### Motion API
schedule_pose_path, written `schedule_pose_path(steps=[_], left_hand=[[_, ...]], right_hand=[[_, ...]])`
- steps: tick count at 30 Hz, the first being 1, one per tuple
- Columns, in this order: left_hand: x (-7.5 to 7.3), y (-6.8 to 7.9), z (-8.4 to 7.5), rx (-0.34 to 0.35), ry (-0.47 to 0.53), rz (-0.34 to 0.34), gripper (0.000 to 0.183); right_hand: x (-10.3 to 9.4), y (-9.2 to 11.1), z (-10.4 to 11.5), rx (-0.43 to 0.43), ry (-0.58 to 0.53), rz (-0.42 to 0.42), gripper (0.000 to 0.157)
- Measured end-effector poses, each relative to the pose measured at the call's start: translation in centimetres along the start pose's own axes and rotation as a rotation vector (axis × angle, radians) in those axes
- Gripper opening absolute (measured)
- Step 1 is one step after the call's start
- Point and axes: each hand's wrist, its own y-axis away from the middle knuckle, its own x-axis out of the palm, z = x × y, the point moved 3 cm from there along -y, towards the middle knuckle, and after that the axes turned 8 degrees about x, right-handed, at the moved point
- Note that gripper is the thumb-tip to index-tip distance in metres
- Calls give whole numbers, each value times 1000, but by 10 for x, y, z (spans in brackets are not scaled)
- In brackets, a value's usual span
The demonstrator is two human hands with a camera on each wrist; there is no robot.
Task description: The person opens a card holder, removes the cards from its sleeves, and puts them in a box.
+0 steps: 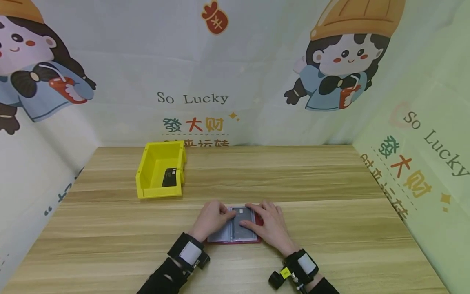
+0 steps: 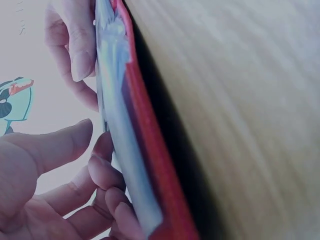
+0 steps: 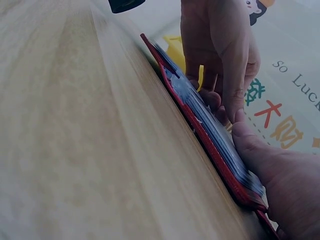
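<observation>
A card holder (image 1: 220,236) with a red cover and clear sleeves lies spread on the table. A dark grey card (image 1: 243,230) with a small light square shows at its right-hand page. My left hand (image 1: 212,218) reaches over the left page, fingertips at the card's upper left edge. In the left wrist view, the left thumb (image 2: 75,142) stands slightly apart from its bent fingers, which touch the sleeves (image 2: 125,135). My right hand (image 1: 272,226) rests on the right side, its thumb lying across the card and its index fingertip at the top edge.
A yellow bin (image 1: 158,192) stands at the back left of the wooden table (image 1: 312,179), with a black card (image 1: 169,177) inside. A printed cloth (image 1: 257,77) hangs behind the table and along its sides. Black straps with cameras sit on both wrists.
</observation>
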Motion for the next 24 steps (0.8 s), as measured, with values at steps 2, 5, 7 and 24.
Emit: schedule_pose_path(steps=[2, 5, 7, 24], left_hand=[[0, 1, 0, -3, 13, 4, 33], [0, 1, 1, 0, 22, 17, 30], [-1, 1, 1, -2, 33, 29, 28], [-3, 1, -1, -32, 40, 75, 39]], right_hand=[[1, 0, 0, 4, -1, 5, 52], [1, 0, 0, 7, 0, 8, 52], [1, 0, 0, 6, -2, 10, 52], [-1, 0, 2, 9, 18, 22, 52]])
